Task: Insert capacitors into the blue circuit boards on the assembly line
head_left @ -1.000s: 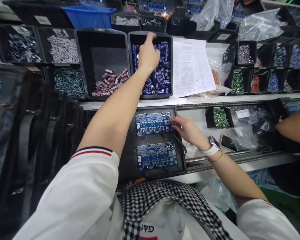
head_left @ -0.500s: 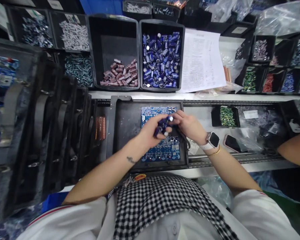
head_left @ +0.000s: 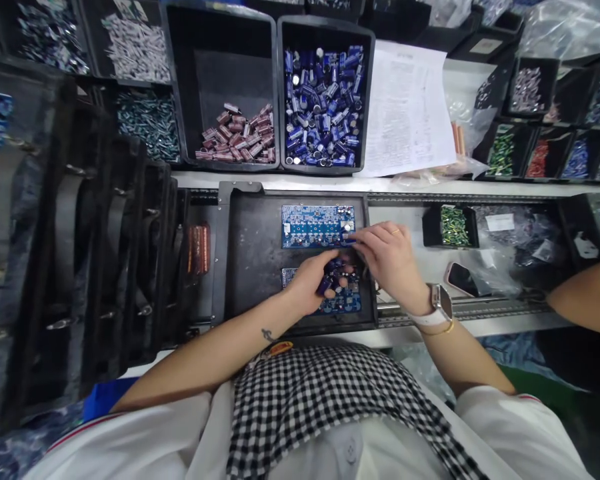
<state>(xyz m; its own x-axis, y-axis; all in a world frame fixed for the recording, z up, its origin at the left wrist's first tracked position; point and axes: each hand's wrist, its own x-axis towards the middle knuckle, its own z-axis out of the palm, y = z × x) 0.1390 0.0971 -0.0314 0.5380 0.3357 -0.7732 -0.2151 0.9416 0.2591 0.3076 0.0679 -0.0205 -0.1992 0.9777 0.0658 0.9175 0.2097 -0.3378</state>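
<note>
Cool light, glare on upper-right plastic bag (head_left: pixel 567 32), edges stretched and soft

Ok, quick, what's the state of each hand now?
Left hand: closed around several blue capacitors.
Right hand: closed, pinching one blue capacitor over the upper circuit board.

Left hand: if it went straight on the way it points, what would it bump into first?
Most likely the right hand, up and to the right of the left hand in this view; depth is unclear, so they might miss each other.
</note>
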